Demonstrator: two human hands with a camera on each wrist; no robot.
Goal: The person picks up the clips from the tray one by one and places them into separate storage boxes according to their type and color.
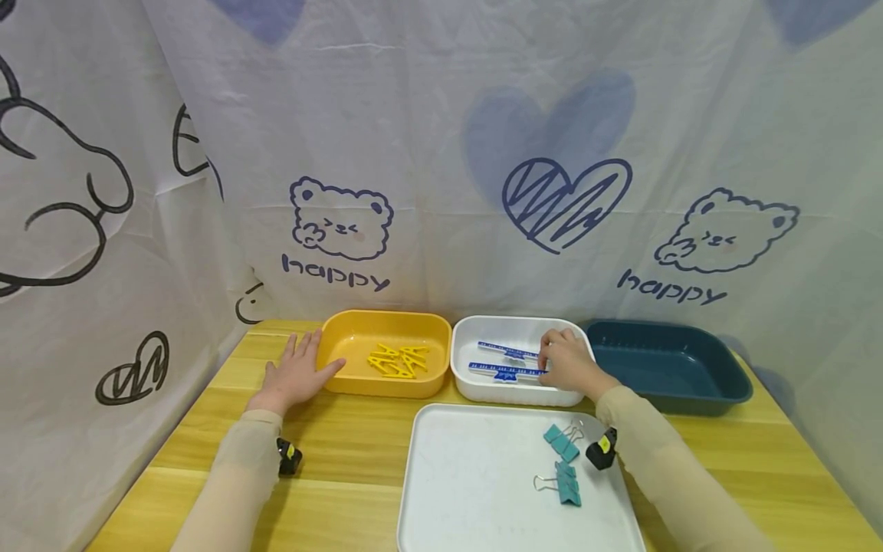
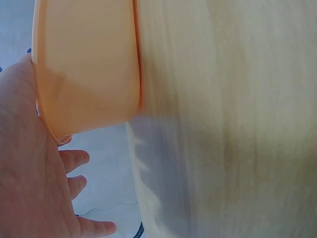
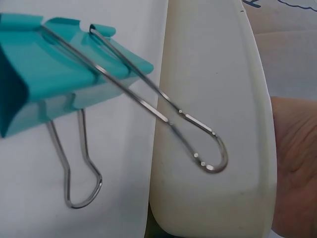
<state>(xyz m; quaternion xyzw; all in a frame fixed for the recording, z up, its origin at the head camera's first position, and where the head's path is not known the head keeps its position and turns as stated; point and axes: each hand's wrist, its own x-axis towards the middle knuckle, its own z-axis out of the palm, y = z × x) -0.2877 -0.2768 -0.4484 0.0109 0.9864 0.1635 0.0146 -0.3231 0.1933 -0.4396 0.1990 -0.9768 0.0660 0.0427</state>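
Note:
My left hand (image 1: 293, 377) lies at the left end of a yellow bin (image 1: 334, 386), fingers spread and thumb over its rim; in the left wrist view the hand (image 2: 34, 163) rests against the bin's wall. Several yellow clips (image 1: 398, 360) lie inside that bin. My right hand (image 1: 571, 362) reaches into the white bin (image 1: 476, 392) with its fingers bent down. At its fingertips are the right ends of two long blue-and-white clips, a rear one (image 1: 510, 353) and a front one (image 1: 506, 373). Those ends are hidden, so a grip cannot be made out.
A white tray (image 1: 476, 475) lies in front of the bins, bearing teal binder clips, one nearer the bins (image 1: 562, 442) and one nearer me (image 1: 568, 484). To the right stands a dark teal bin (image 1: 662, 364). A printed curtain (image 1: 441, 153) hangs behind the wooden table (image 1: 345, 460).

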